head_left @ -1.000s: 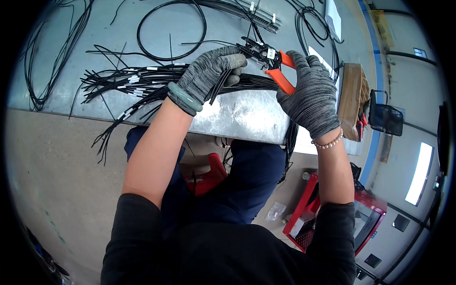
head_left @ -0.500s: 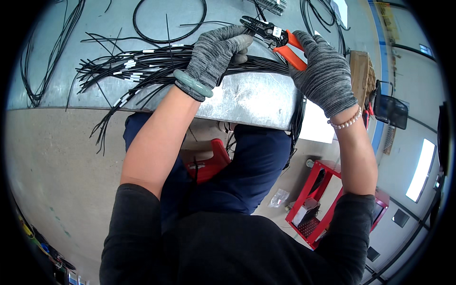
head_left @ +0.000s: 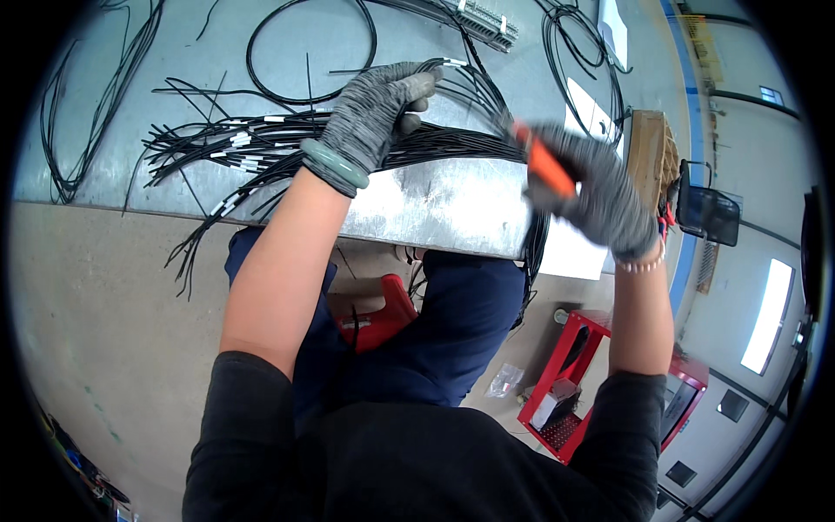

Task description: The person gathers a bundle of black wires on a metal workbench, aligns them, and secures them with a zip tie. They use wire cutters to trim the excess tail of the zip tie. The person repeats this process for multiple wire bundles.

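Note:
Grey knit gloves cover both hands. My left hand (head_left: 370, 113) is closed in a pinch on a thin black wire (head_left: 454, 63) with a white marker sleeve, which arcs away to the right. Below that hand runs a thick bundle of black wires (head_left: 461, 143), its loose, white-sleeved ends fanned out to the left. My right hand (head_left: 600, 191), blurred by motion, is wrapped round orange-handled wire strippers (head_left: 548, 163). The strippers' head is smeared and stands apart from my left hand, to its right; whether their jaws are open cannot be made out.
The wires lie on a metal table (head_left: 426, 200) with a near edge above my knees. Coiled black cable (head_left: 376, 43), a grey slotted metal part (head_left: 487, 26) and a cardboard box (head_left: 646, 157) surround the work. A red cart (head_left: 565, 383) stands at the lower right.
The strippers have come away from the wire end at my left fingers, moving right and down with my right hand. My left hand has shifted slightly left and still pinches a wire.

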`<state>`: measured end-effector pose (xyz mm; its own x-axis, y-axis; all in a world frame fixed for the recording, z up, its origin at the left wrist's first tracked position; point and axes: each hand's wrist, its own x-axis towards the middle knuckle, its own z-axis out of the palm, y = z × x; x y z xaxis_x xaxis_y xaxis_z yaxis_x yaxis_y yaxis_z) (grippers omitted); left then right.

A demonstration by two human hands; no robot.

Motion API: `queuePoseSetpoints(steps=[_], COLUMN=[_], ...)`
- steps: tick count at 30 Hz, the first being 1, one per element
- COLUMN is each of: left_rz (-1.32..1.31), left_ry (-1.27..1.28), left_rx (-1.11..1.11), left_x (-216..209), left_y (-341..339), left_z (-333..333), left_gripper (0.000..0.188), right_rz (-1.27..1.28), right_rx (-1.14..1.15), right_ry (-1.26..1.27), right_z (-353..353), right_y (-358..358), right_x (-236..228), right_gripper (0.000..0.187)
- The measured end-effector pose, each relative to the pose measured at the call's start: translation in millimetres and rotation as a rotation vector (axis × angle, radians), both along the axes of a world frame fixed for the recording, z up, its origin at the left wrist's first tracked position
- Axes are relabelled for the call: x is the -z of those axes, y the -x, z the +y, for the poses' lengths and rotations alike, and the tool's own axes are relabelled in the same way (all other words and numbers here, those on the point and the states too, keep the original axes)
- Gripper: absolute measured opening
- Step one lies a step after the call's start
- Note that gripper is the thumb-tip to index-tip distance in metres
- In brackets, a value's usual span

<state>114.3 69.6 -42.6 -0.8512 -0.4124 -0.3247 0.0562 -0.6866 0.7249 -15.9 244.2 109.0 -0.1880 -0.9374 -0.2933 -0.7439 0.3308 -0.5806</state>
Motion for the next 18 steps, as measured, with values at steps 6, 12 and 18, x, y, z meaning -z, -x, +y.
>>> queuePoseSetpoints(steps=[6,12,18], left_rz=[-0.021,0.236,0.243], left_ry=[0.064,-0.167,-0.263], left_rx=[0.074,0.154,0.091], left_x=[3,17,28], left_y=[-3,-4,-1], left_z=[-14,-15,-14], left_gripper=[0.030,0.038,0.036], right_rz=[0.582,0.481,0.131], right_rx=[-0.377,-0.302,0.396], right_ry=[-0.544,-0.615,-0.015], right_z=[34,63,141], right_y=[-51,-56,-25], right_x=[5,25,71], right_gripper=[0.078,0.085,0.076])
